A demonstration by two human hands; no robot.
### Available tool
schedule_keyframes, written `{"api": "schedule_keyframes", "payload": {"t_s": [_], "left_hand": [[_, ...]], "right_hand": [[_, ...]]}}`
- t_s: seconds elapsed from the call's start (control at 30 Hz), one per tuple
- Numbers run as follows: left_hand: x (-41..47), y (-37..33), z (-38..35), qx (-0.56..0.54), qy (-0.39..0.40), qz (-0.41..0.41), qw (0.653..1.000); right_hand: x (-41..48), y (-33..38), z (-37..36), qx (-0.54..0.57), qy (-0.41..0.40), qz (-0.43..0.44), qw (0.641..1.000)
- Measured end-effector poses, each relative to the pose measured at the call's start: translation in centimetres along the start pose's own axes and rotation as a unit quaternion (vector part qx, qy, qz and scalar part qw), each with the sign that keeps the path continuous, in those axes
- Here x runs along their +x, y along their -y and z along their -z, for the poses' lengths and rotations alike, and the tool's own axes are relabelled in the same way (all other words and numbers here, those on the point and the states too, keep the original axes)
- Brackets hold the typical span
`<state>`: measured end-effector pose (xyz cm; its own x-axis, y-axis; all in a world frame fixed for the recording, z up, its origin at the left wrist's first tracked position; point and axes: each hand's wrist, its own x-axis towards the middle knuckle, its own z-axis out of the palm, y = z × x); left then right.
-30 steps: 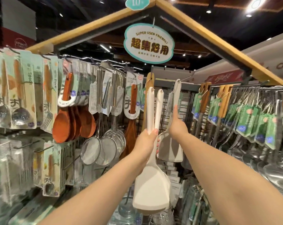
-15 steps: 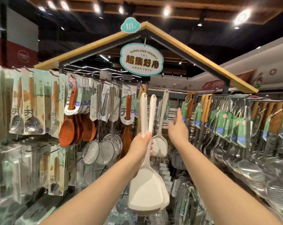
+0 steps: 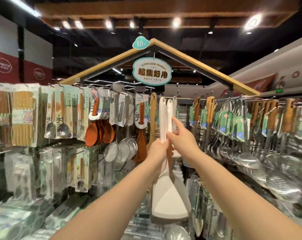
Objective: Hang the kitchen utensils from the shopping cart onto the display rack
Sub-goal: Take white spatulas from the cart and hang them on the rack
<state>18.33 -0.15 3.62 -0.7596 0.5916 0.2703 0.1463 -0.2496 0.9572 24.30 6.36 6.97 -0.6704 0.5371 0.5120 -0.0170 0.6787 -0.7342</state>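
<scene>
Two white spatulas (image 3: 167,201) stand upright in front of the display rack (image 3: 179,97), handles up and broad blades down. My left hand (image 3: 158,148) is shut around both handles near their middle. My right hand (image 3: 182,135) pinches the handle of the right-hand spatula (image 3: 169,116) just above my left hand, forefinger stretched up along it. A third white spatula (image 3: 174,108) hangs on a hook right behind them, mostly hidden. The shopping cart is out of view.
Brown wooden spoons (image 3: 99,130) and wire strainers (image 3: 122,149) hang left of centre, with packaged cutlery (image 3: 60,115) further left. Steel ladles and skimmers with green tags (image 3: 233,125) fill the right side. An oval sign (image 3: 152,71) hangs under the roof-shaped frame.
My right hand has left the spatula hanging on the hook and come back left onto the handles in my left hand. The camera has tilted up, so the rack sits lower in view.
</scene>
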Motion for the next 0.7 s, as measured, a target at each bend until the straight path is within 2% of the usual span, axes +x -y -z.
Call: {"api": "schedule_keyframes", "payload": {"t_s": [0.27,0.4,0.53,0.7], "left_hand": [[-0.1,-2.1,-0.5,0.007,0.033,-0.018,0.999],[0.9,-1.9,-0.1,0.025,0.024,-0.009,0.999],[1.8,-2.0,0.6,-0.057,0.033,0.02,0.998],[3.4,-2.3,1.2,-0.059,0.011,0.02,0.998]], "right_hand": [[0.4,1.6,1.8,-0.027,-0.04,-0.024,0.999],[0.5,2.0,2.5,-0.051,-0.05,-0.023,0.997],[1.1,1.8,2.4,-0.077,-0.043,-0.022,0.996],[2.9,1.3,1.8,-0.099,-0.034,-0.041,0.994]]}}
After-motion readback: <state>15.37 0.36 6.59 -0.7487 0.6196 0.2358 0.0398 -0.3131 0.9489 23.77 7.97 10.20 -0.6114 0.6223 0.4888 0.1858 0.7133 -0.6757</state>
